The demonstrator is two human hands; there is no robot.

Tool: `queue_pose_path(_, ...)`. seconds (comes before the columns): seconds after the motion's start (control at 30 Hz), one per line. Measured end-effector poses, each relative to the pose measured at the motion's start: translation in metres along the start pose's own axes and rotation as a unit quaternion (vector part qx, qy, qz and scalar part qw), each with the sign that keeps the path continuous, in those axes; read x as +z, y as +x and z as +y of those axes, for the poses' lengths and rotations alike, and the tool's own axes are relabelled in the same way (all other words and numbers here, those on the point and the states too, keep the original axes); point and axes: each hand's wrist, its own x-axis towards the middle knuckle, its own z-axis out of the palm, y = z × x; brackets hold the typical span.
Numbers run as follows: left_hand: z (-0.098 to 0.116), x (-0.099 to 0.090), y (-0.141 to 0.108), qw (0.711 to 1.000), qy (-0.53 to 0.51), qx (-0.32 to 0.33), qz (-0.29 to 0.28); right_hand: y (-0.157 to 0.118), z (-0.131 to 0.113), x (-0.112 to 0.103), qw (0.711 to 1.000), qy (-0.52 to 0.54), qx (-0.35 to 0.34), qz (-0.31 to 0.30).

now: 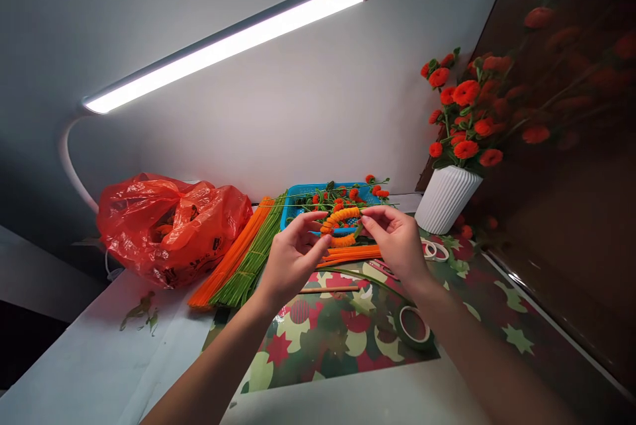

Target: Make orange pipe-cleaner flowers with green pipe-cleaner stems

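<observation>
A coiled orange pipe cleaner (pixel 342 215) is held up above the table, bent into a C shape. My left hand (pixel 293 256) curls around its left side with the thumb and fingers closed on the bend. With thumb and index finger, my right hand (pixel 397 236) pinches at the coil's upper right end, where a little green shows. Just behind my hands stands a blue basket (pixel 287 208) with orange flowers on green stems. Below the coil, loose orange pipe cleaners (pixel 350 253) lie on the patterned mat (pixel 318 345).
Orange (pixel 231 256) and green (pixel 248 273) pipe cleaner bundles lie left, beside a red plastic bag (pixel 169 233). A white vase (pixel 447 200) of orange flowers stands right. Green tape (pixel 415 327), white rolls (pixel 436 251) and a thin stick (pixel 330 290) lie nearby. A lit lamp (pixel 233 38) hangs above.
</observation>
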Motion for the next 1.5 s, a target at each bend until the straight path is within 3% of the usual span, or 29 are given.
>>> queue_pose_path(0.2, 0.002, -0.005, 0.004, 0.998, -0.056, -0.003, -0.009, 0.004, 0.001, -0.006, 0.996, -0.074, -0.033, -0.029)
queue_pose_path(0.43, 0.011, -0.012, 0.004, 0.985, -0.102, -0.08, -0.115, 0.009, -0.006, -0.019, 0.988, -0.095, -0.046, -0.11)
queue_pose_path(0.6, 0.009, -0.013, 0.007, 0.977, -0.138, -0.122, -0.106, 0.01, -0.011, -0.021, 0.987, -0.064, -0.027, -0.145)
queue_pose_path(0.67, 0.005, -0.013, 0.009, 0.978, -0.145, -0.121, -0.084, 0.01, -0.012, -0.02, 0.988, -0.052, -0.017, -0.142)
queue_pose_path(0.83, -0.003, -0.009, 0.011, 0.988, -0.101, -0.111, 0.041, 0.008, -0.006, -0.014, 0.994, -0.026, -0.012, -0.103)
queue_pose_path(1.0, -0.002, -0.004, 0.009, 0.986, -0.11, -0.092, 0.079, 0.006, -0.002, -0.011, 0.994, -0.033, -0.01, -0.108)
queue_pose_path(1.13, -0.001, -0.006, 0.008, 0.993, -0.078, -0.066, 0.051, 0.005, -0.005, -0.013, 0.992, -0.062, -0.03, -0.106)
queue_pose_path(1.27, 0.001, -0.002, 0.003, 0.999, 0.031, -0.021, 0.033, -0.002, -0.011, -0.009, 0.987, -0.102, -0.057, -0.108)
queue_pose_path(1.37, 0.003, 0.005, -0.003, 0.992, 0.122, 0.022, -0.027, -0.009, -0.017, -0.003, 0.977, -0.129, -0.088, -0.144)
queue_pose_path(1.5, 0.004, 0.009, -0.006, 0.983, 0.165, 0.016, -0.074, -0.014, -0.026, -0.001, 0.962, -0.156, -0.129, -0.184)
